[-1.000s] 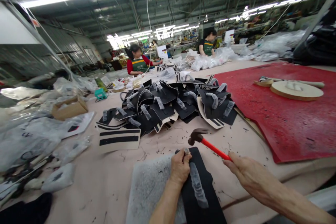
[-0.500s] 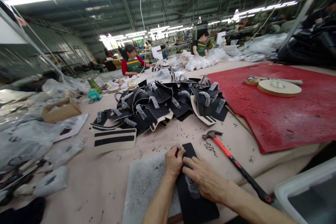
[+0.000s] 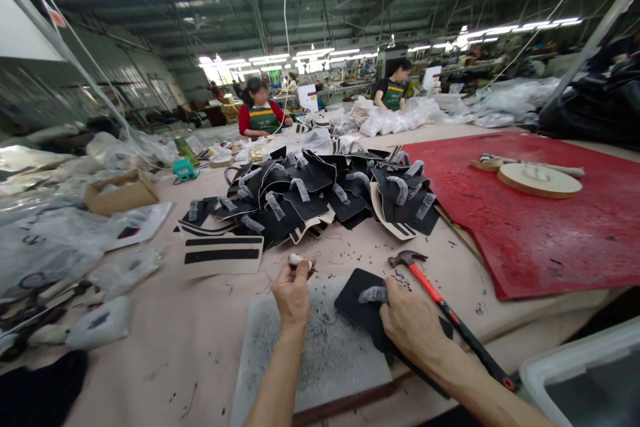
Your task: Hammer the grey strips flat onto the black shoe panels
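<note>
Near the front edge of the table (image 3: pixel 175 347), the left hand (image 3: pixel 293 293) is raised just above the far edge of the grey punching board (image 3: pixel 310 347). Its fingers are closed tight around a small pale punch (image 3: pixel 299 259), whose tip points away from the board.

To the right, the black cut piece (image 3: pixel 357 297) lies skewed across the board's far right corner, partly hanging off it. The right hand (image 3: pixel 413 327) rests flat on this piece, fingers bent, tips on the grey fuzzy strip (image 3: pixel 373 294). Whether they pinch the strip or only press on it cannot be told.

The piece probably handles best if it is slid flat, with the palm spreading the pressure, so the strip does not crease or peel. The punch is best kept lifted clear, so it does not drag across the piece.

The red-handled hammer (image 3: pixel 440 300) lies just beside the right hand, head toward the pile of black pieces (image 3: pixel 320 197), so the wrist should pass over the handle without nudging it. Further right is the red mat (image 3: pixel 530 213).
</note>
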`<action>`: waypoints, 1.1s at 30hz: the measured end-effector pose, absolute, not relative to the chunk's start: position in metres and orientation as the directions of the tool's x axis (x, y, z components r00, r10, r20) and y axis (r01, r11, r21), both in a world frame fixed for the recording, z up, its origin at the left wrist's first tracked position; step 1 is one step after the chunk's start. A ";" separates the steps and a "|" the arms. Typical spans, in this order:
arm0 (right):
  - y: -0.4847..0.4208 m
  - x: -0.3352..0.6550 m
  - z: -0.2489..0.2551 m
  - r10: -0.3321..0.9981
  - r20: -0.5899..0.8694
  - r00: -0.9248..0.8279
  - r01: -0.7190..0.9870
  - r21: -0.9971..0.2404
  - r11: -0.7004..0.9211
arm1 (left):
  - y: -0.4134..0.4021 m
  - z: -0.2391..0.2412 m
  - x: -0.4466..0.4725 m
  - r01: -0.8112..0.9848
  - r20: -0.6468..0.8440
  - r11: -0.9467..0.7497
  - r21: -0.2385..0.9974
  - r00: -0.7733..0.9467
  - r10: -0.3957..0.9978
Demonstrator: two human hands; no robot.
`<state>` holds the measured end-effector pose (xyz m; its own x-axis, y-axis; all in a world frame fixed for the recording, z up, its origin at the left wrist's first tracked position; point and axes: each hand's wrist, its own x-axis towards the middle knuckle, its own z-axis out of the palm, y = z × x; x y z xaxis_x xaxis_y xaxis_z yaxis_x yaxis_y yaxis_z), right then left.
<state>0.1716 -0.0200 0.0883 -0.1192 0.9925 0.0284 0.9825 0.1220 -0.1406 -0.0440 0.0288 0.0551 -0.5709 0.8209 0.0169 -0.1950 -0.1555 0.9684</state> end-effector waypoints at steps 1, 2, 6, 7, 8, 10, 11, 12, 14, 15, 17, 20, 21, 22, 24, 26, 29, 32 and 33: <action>-0.021 0.170 0.088 0.995 0.001 -0.095 0.974 -0.209 0.093 | 0.027 0.054 -0.041 -0.170 0.025 -0.139 0.976 -0.542 0.840; -0.022 0.169 0.086 0.997 -0.022 -0.078 0.959 -0.276 0.069 | 0.025 0.051 -0.038 -0.145 0.034 -0.124 0.982 -0.509 0.860; -0.031 0.158 0.075 0.992 -0.073 -0.104 0.898 -0.435 0.062 | 0.024 0.033 -0.019 -0.048 0.081 -0.108 0.993 -0.386 0.919; -0.034 0.155 0.073 0.988 -0.086 -0.126 0.894 -0.443 0.075 | 0.025 0.029 -0.015 -0.029 0.090 -0.107 0.994 -0.356 0.930; -0.036 0.153 0.071 0.984 -0.102 -0.148 0.893 -0.442 0.089 | 0.026 0.026 -0.012 -0.013 0.095 -0.105 0.994 -0.330 0.939; -0.038 0.150 0.069 0.976 -0.140 -0.166 0.897 -0.433 0.090 | 0.029 0.019 -0.008 0.014 0.094 -0.093 0.996 -0.281 0.955; -0.039 0.148 0.069 0.974 -0.157 -0.163 0.895 -0.439 0.079 | 0.029 0.016 -0.007 0.023 0.087 -0.084 0.996 -0.265 0.960; -0.038 0.148 0.069 0.972 -0.170 -0.160 0.887 -0.458 0.066 | 0.030 0.013 -0.005 0.030 0.080 -0.075 0.997 -0.255 0.964; -0.037 0.147 0.068 0.969 -0.187 -0.160 0.854 -0.519 0.041 | 0.030 0.008 -0.004 0.041 0.067 -0.058 0.997 -0.250 0.966; -0.037 0.146 0.068 0.968 -0.195 -0.160 0.834 -0.551 0.027 | 0.030 0.005 -0.004 0.044 0.062 -0.053 0.998 -0.248 0.967; -0.038 0.144 0.064 0.965 -0.211 -0.154 0.801 -0.598 -0.003 | 0.028 0.002 -0.004 0.041 0.053 -0.045 0.998 -0.231 0.972; -0.044 0.140 0.050 0.964 -0.228 -0.139 0.758 -0.651 -0.045 | 0.026 0.002 -0.005 0.014 0.027 -0.025 1.000 -0.179 0.983; -0.047 0.139 0.044 0.965 -0.216 -0.145 0.743 -0.668 -0.038 | 0.025 0.003 -0.006 0.008 0.020 -0.019 1.000 -0.166 0.986; -0.050 0.138 0.038 0.968 -0.197 -0.154 0.733 -0.680 -0.022 | 0.024 0.004 -0.006 0.010 0.016 -0.014 1.000 -0.155 0.988; -0.054 0.138 0.027 0.974 -0.145 -0.172 0.721 -0.693 0.024 | 0.023 0.006 -0.006 0.032 0.020 -0.016 0.999 -0.141 0.990; -0.055 0.138 0.020 0.978 -0.104 -0.182 0.717 -0.694 0.059 | 0.022 0.008 -0.006 0.059 0.028 -0.021 0.998 -0.130 0.991; -0.054 0.139 0.016 0.981 -0.067 -0.181 0.721 -0.687 0.086 | 0.021 0.008 -0.006 0.078 0.027 -0.019 0.997 -0.109 0.994; -0.053 0.138 0.016 0.985 -0.018 -0.173 0.729 -0.675 0.116 | 0.020 0.008 -0.007 0.093 0.033 -0.026 0.995 -0.071 0.997; -0.053 0.138 0.015 0.985 -0.002 -0.172 0.729 -0.673 0.126 | 0.020 0.009 -0.007 0.099 0.036 -0.030 0.995 -0.059 0.998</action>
